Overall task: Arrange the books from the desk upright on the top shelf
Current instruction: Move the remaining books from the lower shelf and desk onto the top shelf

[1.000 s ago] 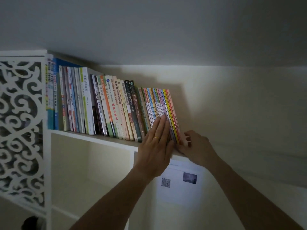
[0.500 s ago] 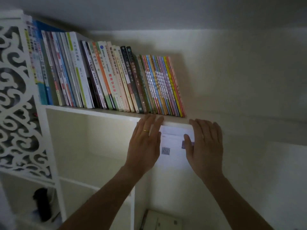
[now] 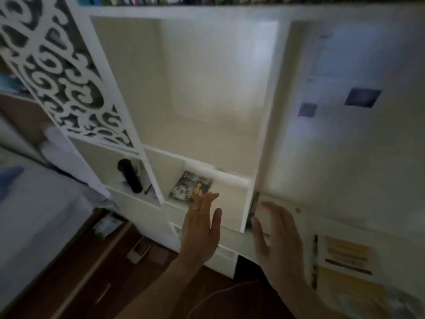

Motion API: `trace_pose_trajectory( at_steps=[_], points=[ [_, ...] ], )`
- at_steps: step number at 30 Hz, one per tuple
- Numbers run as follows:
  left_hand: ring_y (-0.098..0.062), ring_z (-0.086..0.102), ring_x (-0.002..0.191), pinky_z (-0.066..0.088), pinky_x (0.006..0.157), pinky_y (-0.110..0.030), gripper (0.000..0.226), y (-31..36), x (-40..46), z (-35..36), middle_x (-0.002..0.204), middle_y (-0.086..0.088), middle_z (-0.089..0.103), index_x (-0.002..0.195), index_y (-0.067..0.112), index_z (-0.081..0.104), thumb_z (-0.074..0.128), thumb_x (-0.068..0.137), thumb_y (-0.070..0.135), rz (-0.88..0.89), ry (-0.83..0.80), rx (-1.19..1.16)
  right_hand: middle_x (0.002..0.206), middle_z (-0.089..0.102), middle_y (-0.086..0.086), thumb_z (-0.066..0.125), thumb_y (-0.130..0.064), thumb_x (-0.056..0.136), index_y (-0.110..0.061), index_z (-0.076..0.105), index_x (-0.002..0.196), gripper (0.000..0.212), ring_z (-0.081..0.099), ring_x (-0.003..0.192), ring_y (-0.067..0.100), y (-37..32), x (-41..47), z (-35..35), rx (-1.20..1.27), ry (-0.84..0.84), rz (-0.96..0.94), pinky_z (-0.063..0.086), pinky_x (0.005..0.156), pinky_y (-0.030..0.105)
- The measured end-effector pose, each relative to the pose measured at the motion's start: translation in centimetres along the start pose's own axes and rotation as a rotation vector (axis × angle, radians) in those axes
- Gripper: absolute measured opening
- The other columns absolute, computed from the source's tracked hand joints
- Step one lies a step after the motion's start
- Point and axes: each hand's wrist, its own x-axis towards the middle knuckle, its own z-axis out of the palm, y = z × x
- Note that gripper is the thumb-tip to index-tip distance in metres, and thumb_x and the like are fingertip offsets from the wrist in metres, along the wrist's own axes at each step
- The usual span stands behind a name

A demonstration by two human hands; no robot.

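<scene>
Books, a cream-covered stack [image 3: 279,203] on the table, lie just beyond the right hand [image 3: 279,240], long axis running rightward; left hand [image 3: 202,229] farther; both hands open, empty.

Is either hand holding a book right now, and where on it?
Neither. The left hand is open in front of the shelf unit, holding nothing. The right hand is open over a pale book on the desk, fingers spread, not gripping it.

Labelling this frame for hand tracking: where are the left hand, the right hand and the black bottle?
left hand [image 3: 200,229]: head view, back of hand.
right hand [image 3: 279,236]: head view, back of hand.
black bottle [image 3: 130,176]: head view, mid-body.
</scene>
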Motion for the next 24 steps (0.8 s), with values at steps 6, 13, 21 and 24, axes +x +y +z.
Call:
trace_pose_trajectory(
  at_steps=[6, 13, 21, 24],
  points=[
    [-0.018, 0.046, 0.132, 0.030, 0.099, -0.020, 0.038, -11.4, -0.6, 2.0, 0.144, 0.003, 0.051, 0.144, 0.028, 0.048, 0.049, 0.107, 0.031, -0.469, -0.123, -0.044, 0.119, 0.067, -0.009, 0.058, -0.027, 0.104, -0.020, 0.063, 0.126, 0.024, 0.064, 0.110, 0.007, -1.2, -1.8, 14.2, 0.184, -0.270, 0.263, 0.050, 0.097, 0.024],
    [-0.014, 0.030, 0.148, 0.013, 0.112, -0.016, 0.048, -22.8, 1.8, 7.4, 0.160, -0.002, 0.038, 0.156, 0.023, 0.036, 0.043, 0.109, 0.021, -0.470, -0.215, -0.035, 0.147, 0.055, 0.002, 0.058, -0.038, 0.103, -0.015, 0.048, 0.146, 0.049, 0.056, 0.129, 0.018, 2.5, 3.2, 30.9, 0.339, -0.485, 0.865, 0.040, 0.102, 0.026],
    [-0.028, 0.013, 0.157, 0.023, 0.125, -0.044, 0.057, -31.5, 4.3, 11.8, 0.171, -0.007, 0.013, 0.159, 0.023, 0.030, 0.045, 0.104, 0.017, -0.397, -0.399, 0.103, 0.094, 0.062, 0.009, 0.069, -0.029, 0.096, -0.009, 0.054, 0.087, 0.028, 0.059, 0.074, 0.020, 5.6, 9.8, 40.4, 0.481, -0.266, 1.235, 0.046, 0.059, 0.029],
    [-0.028, 0.020, 0.154, 0.022, 0.123, -0.041, 0.046, -30.4, 4.4, 10.7, 0.167, -0.007, 0.025, 0.152, 0.013, 0.044, 0.045, 0.106, 0.014, -0.379, -0.393, 0.096, 0.088, 0.065, 0.010, 0.071, -0.017, 0.095, -0.004, 0.056, 0.093, 0.020, 0.059, 0.052, 0.013, 6.3, 10.6, 40.4, 0.583, -0.270, 1.318, 0.041, 0.036, 0.020]
  ],
)
